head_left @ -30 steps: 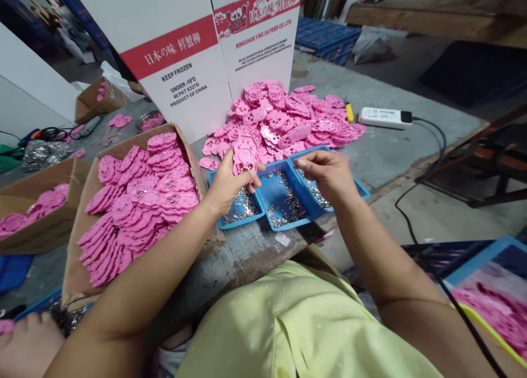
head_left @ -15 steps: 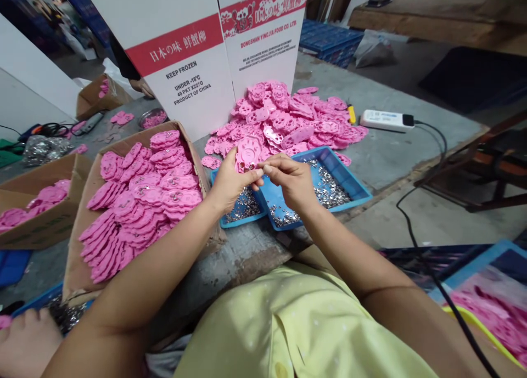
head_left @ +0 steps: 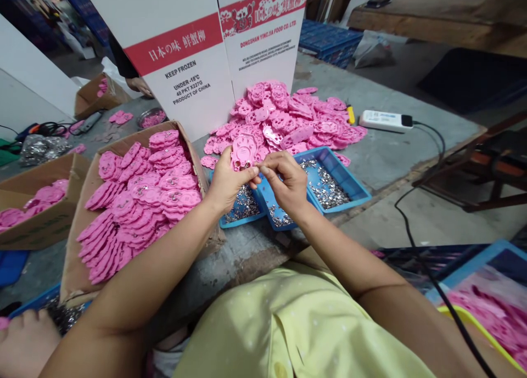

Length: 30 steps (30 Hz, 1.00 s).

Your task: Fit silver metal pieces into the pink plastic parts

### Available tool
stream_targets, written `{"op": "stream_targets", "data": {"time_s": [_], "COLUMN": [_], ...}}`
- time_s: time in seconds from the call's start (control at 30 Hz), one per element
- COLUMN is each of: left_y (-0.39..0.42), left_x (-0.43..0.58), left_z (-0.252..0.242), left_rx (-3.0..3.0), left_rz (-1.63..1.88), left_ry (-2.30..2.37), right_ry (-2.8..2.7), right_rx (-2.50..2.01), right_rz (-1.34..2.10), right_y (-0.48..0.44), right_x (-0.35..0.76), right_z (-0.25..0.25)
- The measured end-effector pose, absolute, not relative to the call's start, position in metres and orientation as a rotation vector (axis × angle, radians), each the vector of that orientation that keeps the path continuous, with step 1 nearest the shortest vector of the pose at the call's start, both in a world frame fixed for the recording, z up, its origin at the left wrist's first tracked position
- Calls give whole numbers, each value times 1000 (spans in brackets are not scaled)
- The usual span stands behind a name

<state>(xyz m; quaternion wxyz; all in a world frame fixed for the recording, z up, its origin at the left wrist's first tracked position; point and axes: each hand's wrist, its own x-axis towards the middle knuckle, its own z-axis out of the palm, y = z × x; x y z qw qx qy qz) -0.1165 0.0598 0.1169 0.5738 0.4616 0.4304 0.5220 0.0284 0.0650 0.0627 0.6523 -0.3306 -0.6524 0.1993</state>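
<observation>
My left hand (head_left: 228, 181) grips a pink plastic plate (head_left: 244, 148) with a moulded face and small holes, held upright over the blue trays. Shiny metal bits sit along its lower edge. At that lower edge my right hand (head_left: 287, 181) is pinched closed, fingertips meeting my left thumb; whatever lies between them is too small to make out. Beneath my hands are a blue tray (head_left: 357, 198) of small metal parts and a smaller blue tray (head_left: 242, 221) beside it. Behind them rises a loose heap of pink plates (head_left: 288, 117).
To my left stands a carton (head_left: 74, 263) packed with stacked pink plates, and beyond it another carton (head_left: 45, 221). A white printed box (head_left: 197, 112) blocks the back. A white power strip (head_left: 385, 120) trails a black cable down the right. Another person's hand (head_left: 28, 342) is at lower left.
Both hands and the held plate have shifted slightly left and down. My right fingers are more curled at the plate's lower edge. The heap and trays stay put.
</observation>
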Motion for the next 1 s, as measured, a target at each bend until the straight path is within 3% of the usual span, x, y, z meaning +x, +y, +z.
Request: {"op": "stream_targets", "data": {"time_s": [0.23, 0.43, 0.67, 0.83, 1.0], "left_y": [58, 60, 60, 61, 61], "left_x": [-115, -118, -120, -120, -121], "left_z": [121, 119, 121, 121, 122], "left_rx": [1085, 1041, 1030, 1030, 1043], "left_rz": [1226, 1279, 1284, 1279, 1255], "left_ry": [1011, 1048, 1084, 1075, 1099], "right_ry": [-1442, -1529, -1851, -2138, -2138], "right_rx": [-824, -1176, -1966, -2203, -2250], "right_rz": [492, 682, 313, 592, 606], "right_y": [73, 83, 113, 119, 114], "right_x": [34, 64, 137, 155, 143], "right_z": [65, 54, 29, 19, 20]}}
